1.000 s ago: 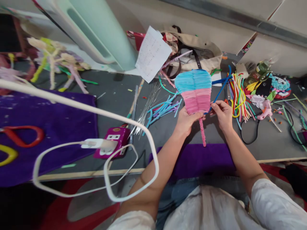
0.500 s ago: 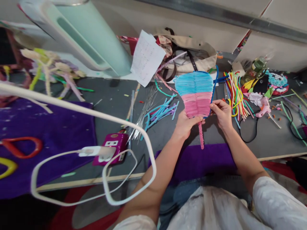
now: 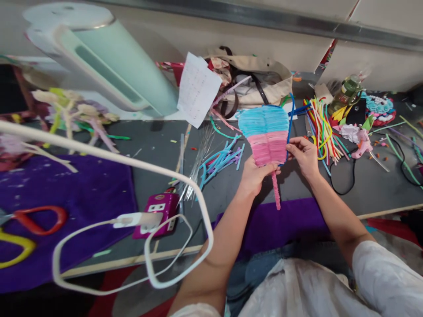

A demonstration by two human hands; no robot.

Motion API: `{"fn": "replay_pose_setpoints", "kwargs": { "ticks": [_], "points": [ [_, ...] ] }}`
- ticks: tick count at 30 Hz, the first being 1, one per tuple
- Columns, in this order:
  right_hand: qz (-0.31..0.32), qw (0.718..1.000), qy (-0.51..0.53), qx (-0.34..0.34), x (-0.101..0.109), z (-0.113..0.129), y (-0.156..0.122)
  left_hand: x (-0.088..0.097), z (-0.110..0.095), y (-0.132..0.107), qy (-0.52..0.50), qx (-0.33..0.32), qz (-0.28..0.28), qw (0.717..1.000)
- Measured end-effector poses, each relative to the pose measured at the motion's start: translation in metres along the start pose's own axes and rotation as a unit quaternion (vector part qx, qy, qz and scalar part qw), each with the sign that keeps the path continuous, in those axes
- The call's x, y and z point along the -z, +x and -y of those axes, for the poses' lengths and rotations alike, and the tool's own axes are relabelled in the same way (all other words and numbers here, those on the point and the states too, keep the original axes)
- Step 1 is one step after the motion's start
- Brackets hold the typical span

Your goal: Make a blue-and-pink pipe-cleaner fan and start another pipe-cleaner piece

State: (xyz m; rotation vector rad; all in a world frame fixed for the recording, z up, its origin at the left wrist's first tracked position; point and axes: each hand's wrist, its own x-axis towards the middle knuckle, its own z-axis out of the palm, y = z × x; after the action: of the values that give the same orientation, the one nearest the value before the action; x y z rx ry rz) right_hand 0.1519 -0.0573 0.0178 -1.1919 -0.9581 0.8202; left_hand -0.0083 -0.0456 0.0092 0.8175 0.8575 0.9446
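Observation:
A fan-shaped piece made of fuzzy pipe cleaners (image 3: 267, 134), blue above and pink below with a twisted pink handle, is held upright above the table. My left hand (image 3: 256, 176) grips it at its base, thumb across the front. A dark blue pipe cleaner (image 3: 291, 116) runs along the fan's right edge, its free end standing up. My right hand (image 3: 303, 155) pinches this blue strand against the lower right edge. Behind my right hand lies a bundle of multicoloured pipe cleaners (image 3: 324, 127).
Cut blue and purple pieces (image 3: 221, 160) lie left of the fan. A purple power socket (image 3: 158, 211) with a looping white cable (image 3: 206, 211) is nearer left. Scissors (image 3: 42, 220) rest on purple cloth (image 3: 99, 189). A pale green appliance (image 3: 122, 61), paper (image 3: 200, 90) and canvas bag (image 3: 277, 72) stand behind.
The camera view has shifted slightly, so the surroundings sit a little lower on the left. Both hands keep their grip on the fan and the blue strand, with little other movement.

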Motion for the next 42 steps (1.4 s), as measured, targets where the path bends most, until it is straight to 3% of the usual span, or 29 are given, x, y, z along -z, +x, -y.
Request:
{"fn": "replay_pose_setpoints", "kwargs": {
  "ticks": [13,24,32,42],
  "points": [
    [0.013,0.999,-0.038,0.033,0.014,0.004,0.007,-0.003,-0.004,-0.006,0.031,0.041,0.012,0.999],
    [-0.087,0.995,-0.026,0.039,0.035,-0.003,0.019,-0.002,-0.001,-0.009,0.075,0.073,0.056,0.993],
    [-0.100,0.995,0.005,0.025,0.040,-0.007,0.022,0.000,0.002,-0.008,0.097,0.062,0.080,0.990],
    [-0.115,0.990,-0.010,0.074,0.040,-0.005,0.024,0.003,0.006,-0.006,0.092,0.086,0.071,0.989]
  ]
}}
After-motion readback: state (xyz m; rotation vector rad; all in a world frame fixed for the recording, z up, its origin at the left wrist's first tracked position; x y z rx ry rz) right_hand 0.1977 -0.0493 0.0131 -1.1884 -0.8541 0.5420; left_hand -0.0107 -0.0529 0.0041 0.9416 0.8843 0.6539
